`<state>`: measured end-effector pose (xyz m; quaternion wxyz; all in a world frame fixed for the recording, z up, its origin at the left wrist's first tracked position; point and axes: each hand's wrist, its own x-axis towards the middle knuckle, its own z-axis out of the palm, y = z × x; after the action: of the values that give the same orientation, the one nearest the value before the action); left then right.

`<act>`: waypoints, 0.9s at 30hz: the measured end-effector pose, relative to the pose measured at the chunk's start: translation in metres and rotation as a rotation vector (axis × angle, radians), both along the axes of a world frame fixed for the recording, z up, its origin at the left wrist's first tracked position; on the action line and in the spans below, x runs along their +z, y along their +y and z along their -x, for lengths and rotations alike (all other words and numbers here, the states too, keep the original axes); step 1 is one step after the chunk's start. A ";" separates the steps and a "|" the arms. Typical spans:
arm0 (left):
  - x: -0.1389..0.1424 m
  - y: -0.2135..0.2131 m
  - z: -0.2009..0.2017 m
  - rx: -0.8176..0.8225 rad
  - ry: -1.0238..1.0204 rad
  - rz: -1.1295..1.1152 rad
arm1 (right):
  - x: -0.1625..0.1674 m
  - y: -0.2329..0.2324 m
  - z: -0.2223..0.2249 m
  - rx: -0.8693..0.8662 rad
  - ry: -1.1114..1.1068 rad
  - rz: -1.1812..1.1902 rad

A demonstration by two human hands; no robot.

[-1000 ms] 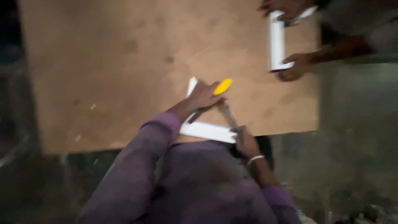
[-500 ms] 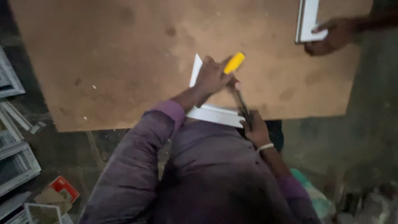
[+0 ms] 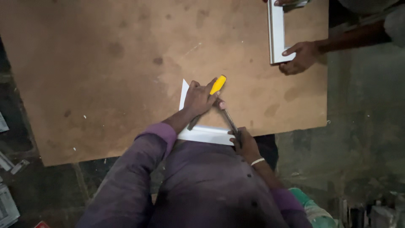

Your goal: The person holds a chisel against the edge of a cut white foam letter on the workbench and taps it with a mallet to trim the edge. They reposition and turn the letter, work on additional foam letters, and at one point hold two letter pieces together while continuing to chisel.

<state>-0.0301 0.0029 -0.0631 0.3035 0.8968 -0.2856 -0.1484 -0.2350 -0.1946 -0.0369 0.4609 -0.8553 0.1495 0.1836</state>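
Observation:
My left hand (image 3: 201,99) is closed around a screwdriver just below its yellow handle (image 3: 218,84). The metal shaft (image 3: 230,121) slants down to the right, toward the corner of a white frame. My right hand (image 3: 245,144) grips that corner and the shaft's lower end, with a pale bangle on the wrist. The white frame has a horizontal piece (image 3: 204,135) at the board's near edge and an upright piece (image 3: 183,89) partly hidden by my left hand. All of it lies on a brown wooden board (image 3: 105,63).
At the board's top right, another person's hand (image 3: 301,57) holds a white profile strip (image 3: 276,33); a second hand touches its far end. Dark floor surrounds the board. Stacked frames (image 3: 6,207) lie at the left edge, and small clutter (image 3: 371,213) sits bottom right.
The view has shifted and sharpened. My hands stay on the screwdriver and the frame corner. The other person's white strip sits further toward the top right.

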 end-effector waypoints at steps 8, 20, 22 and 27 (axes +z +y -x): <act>0.014 0.006 0.000 -0.019 0.014 0.030 | 0.010 0.005 -0.004 0.045 -0.101 0.016; 0.009 0.002 -0.002 -0.087 -0.014 -0.070 | 0.026 -0.043 -0.020 -0.017 -0.121 -0.110; 0.013 0.001 -0.002 -0.108 -0.029 -0.069 | 0.026 -0.059 -0.029 -0.184 -0.034 -0.308; 0.014 0.004 -0.002 -0.126 0.024 -0.001 | 0.026 -0.065 -0.059 -0.516 0.038 -0.978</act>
<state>-0.0279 0.0065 -0.0489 0.2968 0.8754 -0.3375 -0.1781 -0.1762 -0.2600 -0.0106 0.8317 -0.4738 0.2596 0.1280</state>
